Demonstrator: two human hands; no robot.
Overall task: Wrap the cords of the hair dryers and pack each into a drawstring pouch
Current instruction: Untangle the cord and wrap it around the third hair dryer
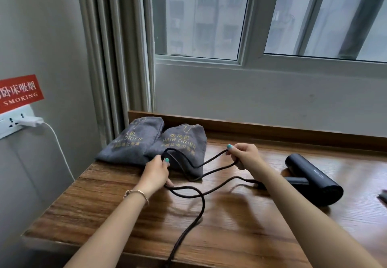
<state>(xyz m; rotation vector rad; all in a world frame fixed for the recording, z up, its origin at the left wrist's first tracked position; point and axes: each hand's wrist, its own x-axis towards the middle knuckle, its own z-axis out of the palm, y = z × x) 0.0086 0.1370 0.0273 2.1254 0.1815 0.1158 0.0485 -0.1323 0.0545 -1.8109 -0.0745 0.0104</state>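
A black hair dryer (314, 178) lies on its side on the wooden table (230, 236), at the right. Its dark cord (201, 207) runs left from the handle, loops across the table and drops off the front edge. My left hand (156, 173) grips one end of a cord loop in front of the pouches. My right hand (244, 154) pinches the other end of the loop, held a little above the table. Two grey drawstring pouches, one on the left (129, 142) and one on the right (184, 142), printed "HAIR DRIER", lie filled at the back left.
A wooden ledge (272, 130) runs along the table's back under the window. A curtain (117, 58) hangs at the back left. On the left wall, a white charger (29, 121) sits plugged into a socket. A dark object (383, 197) shows at the right edge.
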